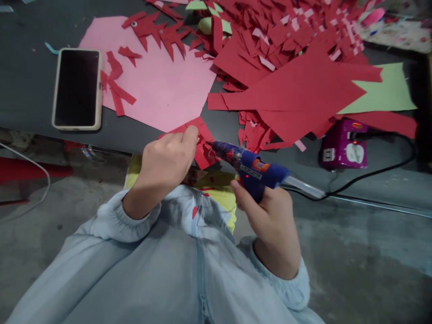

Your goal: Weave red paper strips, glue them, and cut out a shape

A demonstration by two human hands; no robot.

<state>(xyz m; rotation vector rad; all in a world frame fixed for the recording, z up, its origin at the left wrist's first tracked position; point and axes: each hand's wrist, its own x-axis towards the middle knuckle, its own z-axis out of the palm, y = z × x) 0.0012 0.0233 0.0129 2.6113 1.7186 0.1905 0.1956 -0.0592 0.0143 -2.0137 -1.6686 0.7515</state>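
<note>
My left hand (167,159) is closed in a pinch on a small piece of red paper (203,145) at the near edge of the dark table (30,85). A blue hot glue gun (251,170) sits in the grip of my right hand (270,216), fingers wrapped round its handle. The gun's nozzle points left and touches the red piece. A clear glue stick (303,186) sticks out of the gun's back, and a black cord runs off to the right.
A phone (77,88) in a pale case lies face up at the left. A pink sheet (162,85) and heaps of red paper cuttings (290,81) cover the table, with a green sheet (388,90) at the right. A purple power strip (344,146) sits nearby. Concrete floor lies below.
</note>
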